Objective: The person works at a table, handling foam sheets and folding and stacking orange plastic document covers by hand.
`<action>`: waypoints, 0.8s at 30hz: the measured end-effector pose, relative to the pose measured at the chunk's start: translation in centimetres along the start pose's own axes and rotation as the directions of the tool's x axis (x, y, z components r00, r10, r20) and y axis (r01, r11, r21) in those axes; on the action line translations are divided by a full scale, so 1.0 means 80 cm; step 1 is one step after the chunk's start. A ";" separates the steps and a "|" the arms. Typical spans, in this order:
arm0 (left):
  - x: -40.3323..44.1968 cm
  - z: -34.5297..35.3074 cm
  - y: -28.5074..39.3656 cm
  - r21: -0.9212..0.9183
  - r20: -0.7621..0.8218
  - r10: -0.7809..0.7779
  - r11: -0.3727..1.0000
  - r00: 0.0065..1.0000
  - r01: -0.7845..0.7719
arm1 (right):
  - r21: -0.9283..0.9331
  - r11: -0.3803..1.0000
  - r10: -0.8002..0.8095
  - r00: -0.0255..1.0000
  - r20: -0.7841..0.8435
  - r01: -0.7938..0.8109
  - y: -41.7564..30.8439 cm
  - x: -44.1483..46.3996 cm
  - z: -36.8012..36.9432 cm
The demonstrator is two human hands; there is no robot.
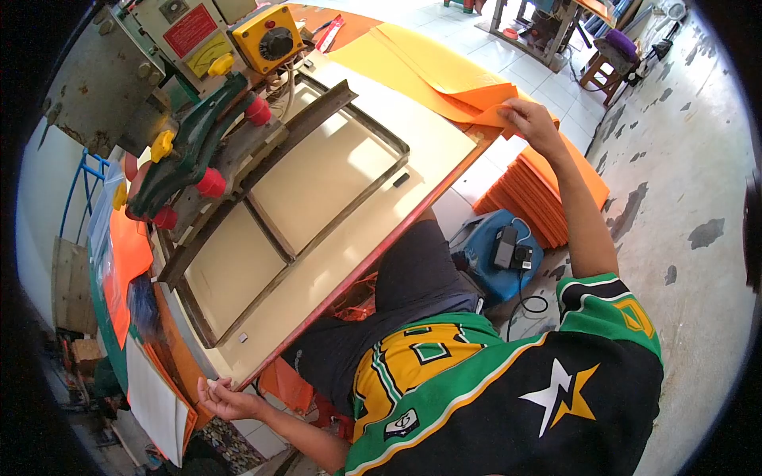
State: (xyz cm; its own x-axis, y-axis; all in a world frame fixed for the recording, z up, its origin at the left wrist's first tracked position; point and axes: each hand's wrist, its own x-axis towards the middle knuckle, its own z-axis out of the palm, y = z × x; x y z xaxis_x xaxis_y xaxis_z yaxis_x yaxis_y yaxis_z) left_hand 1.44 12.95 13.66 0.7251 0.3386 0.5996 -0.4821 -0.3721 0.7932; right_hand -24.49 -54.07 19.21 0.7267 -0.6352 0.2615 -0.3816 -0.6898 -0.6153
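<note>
My right hand (pixel 529 123) pinches the near corner of an orange sheet (pixel 476 99), which lifts and folds a little at that end. The sheet lies on a pile of similar orange sheets (pixel 381 49) at the far side of the cream board (pixel 317 182). At the board's near-left corner is my left hand (pixel 228 399), palm up with its fingers curled in. Whether anything small sits between those fingertips cannot be made out. On the board rests a dark metal frame (pixel 349 213) with a crossbar, partly beneath the press head (pixel 198 151).
A yellow box with a dial (pixel 268 40) sits on the machine. Below on the right stand a stack of folded orange sheets (pixel 520 198) and a blue container (pixel 476 254) with a black adapter (pixel 506 246) and cable. White sheets (pixel 155 401) hang at lower left.
</note>
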 end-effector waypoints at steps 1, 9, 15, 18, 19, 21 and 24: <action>0.001 0.000 -0.001 -0.001 0.001 0.016 1.000 1.000 -0.016 | 0.026 1.000 -0.011 0.995 -0.103 0.013 0.002 0.000 0.003; 0.001 0.000 0.002 -0.027 0.012 -0.005 1.000 1.000 0.006 | 0.031 0.990 -0.091 0.785 -0.612 0.139 -0.031 0.050 -0.012; 0.000 0.003 0.003 -0.029 -0.021 -0.036 0.999 0.999 0.035 | -0.151 0.940 -0.328 0.693 -0.642 0.305 -0.083 0.094 0.001; 0.001 -0.004 -0.007 -0.035 -0.015 -0.041 0.999 0.999 0.041 | -0.252 0.849 -0.518 0.641 -0.566 0.464 -0.107 0.095 0.026; 0.002 -0.005 -0.009 -0.013 -0.006 -0.035 0.999 0.999 0.035 | -0.234 0.849 -0.522 0.692 -0.499 0.473 -0.117 0.084 0.034; 0.002 -0.005 -0.009 -0.029 -0.006 -0.040 0.999 0.999 0.040 | -0.222 0.826 -0.562 0.733 -0.384 0.518 -0.123 0.065 0.044; 0.002 -0.003 -0.006 -0.047 -0.014 -0.025 0.999 1.000 0.024 | -0.192 0.832 -0.555 0.794 -0.250 0.521 -0.116 0.027 0.055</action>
State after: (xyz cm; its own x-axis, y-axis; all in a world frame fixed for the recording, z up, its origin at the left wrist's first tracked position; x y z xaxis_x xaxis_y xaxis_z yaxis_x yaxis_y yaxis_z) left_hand 1.69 13.37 13.36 0.7301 0.3595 0.5812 -0.4870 -0.3230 0.8115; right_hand -16.84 -47.53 22.19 0.6452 -0.2085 0.7350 -0.0484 -0.9713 -0.2331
